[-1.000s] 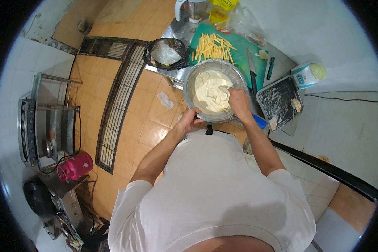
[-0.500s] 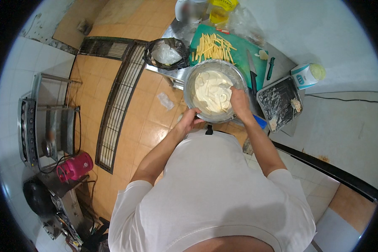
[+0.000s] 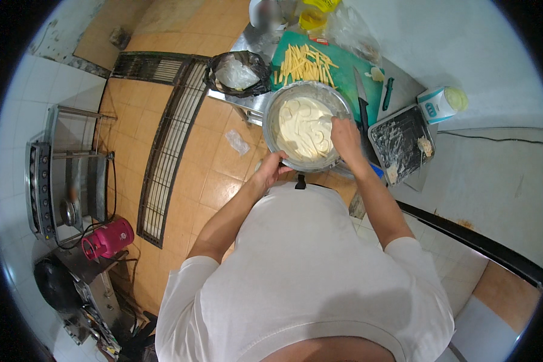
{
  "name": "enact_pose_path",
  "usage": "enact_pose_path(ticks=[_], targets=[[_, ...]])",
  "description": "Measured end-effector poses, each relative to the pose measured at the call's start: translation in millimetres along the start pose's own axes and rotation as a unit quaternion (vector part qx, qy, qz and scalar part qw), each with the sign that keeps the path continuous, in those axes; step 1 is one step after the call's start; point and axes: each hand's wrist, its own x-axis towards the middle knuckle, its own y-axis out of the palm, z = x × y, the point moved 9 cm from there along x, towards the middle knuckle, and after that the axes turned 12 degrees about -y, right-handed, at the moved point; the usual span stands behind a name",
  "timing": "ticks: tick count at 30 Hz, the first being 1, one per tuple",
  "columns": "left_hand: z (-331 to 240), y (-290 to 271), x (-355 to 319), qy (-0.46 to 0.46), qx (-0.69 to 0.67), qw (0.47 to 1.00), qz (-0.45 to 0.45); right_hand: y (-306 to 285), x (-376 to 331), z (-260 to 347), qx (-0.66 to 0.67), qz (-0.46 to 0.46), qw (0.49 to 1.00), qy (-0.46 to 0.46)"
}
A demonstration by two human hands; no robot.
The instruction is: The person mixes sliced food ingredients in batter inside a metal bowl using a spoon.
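A round, shiny metal mixing bowl [image 3: 304, 128] sits at the near edge of a steel worktop [image 3: 254, 43], just in front of the person's chest. Inside it lies a pale, creamy batter [image 3: 304, 130], smeared in swirls across the bottom.

Left hand [image 3: 270, 171]: at the bowl's near-left rim, fingers curled around the edge and gripping it. Right hand [image 3: 346, 136]: over the bowl's right side, above the batter. Fingers are bunched closed around a thin utensil [image 3: 335, 117] whose grey end shows just past the knuckles; what kind of utensil it is cannot be told.

Behind the bowl, touching its far rim in this view: a green rectangular cutting board [image 3: 338, 66] carrying a loose pile of pale yellow potato sticks [image 3: 304, 63]. A knife with a dark handle [image 3: 362, 99] lies along the board's right part, blade pointing away from the person. To the right of the bowl: a dark rectangular tray [image 3: 402, 140], dusted white, with a small lump in its far corner. Beyond the tray, a small white and teal cylindrical container with a pale lid [image 3: 440, 102].

Left of the board: a black plastic bag [image 3: 238, 73] with open mouth, holding something pale.

Orange tiled floor [image 3: 211, 157] below, with a long dark metal grate [image 3: 169, 136]. Far left: a pink cylindrical appliance [image 3: 108, 238] near a steel rack [image 3: 66, 175].
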Motion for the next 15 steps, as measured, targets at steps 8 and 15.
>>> enact_pose_path(ticks=[8, 15], targets=[[-9.4, 4.1, -8.2, 0.025, -0.022, 0.999, -0.001, 38.8, -12.5, 6.5, -0.011, 0.182, 0.982, -0.051], [-4.6, 1.1, -1.0, 0.009, -0.018, 1.0, -0.002, 42.8, -15.0, 35.7, 0.146, 0.111, 0.978, -0.102]])
